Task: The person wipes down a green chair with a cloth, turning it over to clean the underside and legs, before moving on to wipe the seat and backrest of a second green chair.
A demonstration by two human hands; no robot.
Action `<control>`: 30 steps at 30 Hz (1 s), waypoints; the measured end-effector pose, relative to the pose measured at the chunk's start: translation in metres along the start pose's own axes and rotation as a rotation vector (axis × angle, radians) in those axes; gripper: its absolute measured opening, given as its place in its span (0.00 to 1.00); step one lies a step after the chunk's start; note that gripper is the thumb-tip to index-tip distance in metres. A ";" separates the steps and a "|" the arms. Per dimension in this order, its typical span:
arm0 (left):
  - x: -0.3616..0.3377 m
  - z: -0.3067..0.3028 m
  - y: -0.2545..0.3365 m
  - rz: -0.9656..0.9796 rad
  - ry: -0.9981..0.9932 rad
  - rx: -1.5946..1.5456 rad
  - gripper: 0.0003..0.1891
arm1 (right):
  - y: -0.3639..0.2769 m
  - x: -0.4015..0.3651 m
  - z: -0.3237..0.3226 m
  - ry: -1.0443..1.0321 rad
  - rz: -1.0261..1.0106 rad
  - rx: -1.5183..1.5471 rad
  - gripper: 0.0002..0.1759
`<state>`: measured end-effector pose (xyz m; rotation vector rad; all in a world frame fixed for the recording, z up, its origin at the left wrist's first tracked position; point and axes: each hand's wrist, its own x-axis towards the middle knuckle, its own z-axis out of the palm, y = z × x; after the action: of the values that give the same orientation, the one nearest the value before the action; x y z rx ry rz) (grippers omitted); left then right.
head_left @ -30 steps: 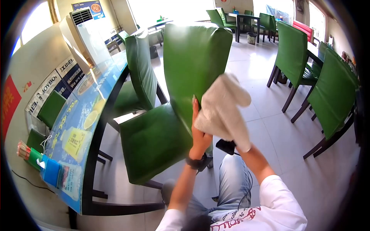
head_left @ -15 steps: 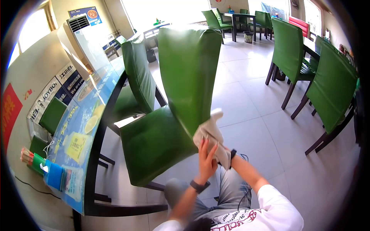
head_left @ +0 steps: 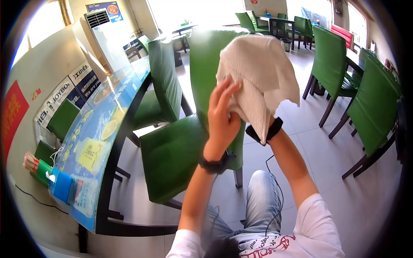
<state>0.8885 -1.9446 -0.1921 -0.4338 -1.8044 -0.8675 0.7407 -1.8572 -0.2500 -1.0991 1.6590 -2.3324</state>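
A pale beige cloth point(head_left: 258, 64) is held up in front of the green chair's backrest point(head_left: 202, 64), partly unfolded, with one corner hanging down. My left hand point(head_left: 223, 122) has its fingers bent against the cloth's left side, gripping it. The cloth covers most of my right hand point(head_left: 272, 121), whose fingers are hidden; the black band on that wrist shows below. The chair's green seat point(head_left: 172, 157) is to the left, below my hands.
To the left stands a long table point(head_left: 114, 172) bearing a blue tissue box point(head_left: 62, 187) and a green holder of sticks point(head_left: 41, 167). Another green chair point(head_left: 165, 77) is beside it. More green chairs point(head_left: 329, 60) stand at the right, with tables farther back.
Both hands have risen with the cloth from beside the lower edge of the backrest to in front of its upper part. The cloth, bunched before, is now spread wider.
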 end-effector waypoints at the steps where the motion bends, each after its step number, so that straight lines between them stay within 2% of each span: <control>1: -0.019 0.001 -0.004 -0.018 0.013 0.020 0.34 | 0.008 -0.008 0.003 -0.016 0.015 0.006 0.19; 3: -0.065 0.004 -0.015 -0.060 0.052 0.078 0.37 | 0.025 -0.029 0.009 -0.052 0.059 0.023 0.19; 9: -0.172 -0.015 -0.011 -0.358 0.032 0.097 0.31 | 0.089 -0.119 0.032 -0.195 0.294 0.175 0.20; 11: -0.209 -0.027 -0.017 -0.500 -0.004 0.089 0.29 | 0.104 -0.150 0.043 -0.230 0.419 0.289 0.20; 14: -0.269 -0.054 -0.027 -0.683 -0.073 0.014 0.28 | 0.116 -0.183 0.064 -0.214 0.717 0.538 0.21; 15: -0.282 -0.064 -0.025 -0.738 -0.098 -0.025 0.28 | 0.176 -0.205 0.063 -0.166 0.821 0.707 0.21; 16: -0.290 -0.075 -0.020 -0.726 -0.137 0.018 0.28 | 0.183 -0.220 0.068 -0.172 0.842 0.693 0.22; 18: -0.296 -0.097 -0.006 -0.701 -0.220 0.098 0.28 | 0.177 -0.235 0.093 -0.236 0.821 0.605 0.22; 19: -0.299 -0.105 0.003 -0.697 -0.198 0.161 0.27 | 0.178 -0.240 0.108 -0.281 0.789 0.547 0.22; 22: -0.307 -0.135 0.033 -0.951 -0.146 0.477 0.26 | 0.174 -0.243 0.177 -0.427 0.615 0.334 0.22; 23: -0.315 -0.145 0.036 -0.908 -0.027 0.548 0.26 | 0.174 -0.245 0.205 -0.473 0.524 0.247 0.22; 25: -0.336 -0.174 0.036 -0.946 0.342 0.482 0.23 | 0.173 -0.248 0.262 -0.546 0.309 0.058 0.22; 27: -0.341 -0.200 0.041 -0.943 0.527 0.624 0.24 | 0.168 -0.252 0.316 -0.597 0.085 -0.146 0.23; 28: -0.351 -0.216 0.040 -0.966 0.545 0.654 0.25 | 0.166 -0.252 0.336 -0.612 -0.006 -0.240 0.23; 30: -0.377 -0.242 0.030 -1.010 0.582 0.711 0.28 | 0.163 -0.251 0.355 -0.604 -0.015 -0.297 0.23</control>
<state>1.2143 -2.0627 -0.4780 1.1602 -1.5682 -0.7868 1.0808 -2.0948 -0.4588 -1.6567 1.7560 -1.5406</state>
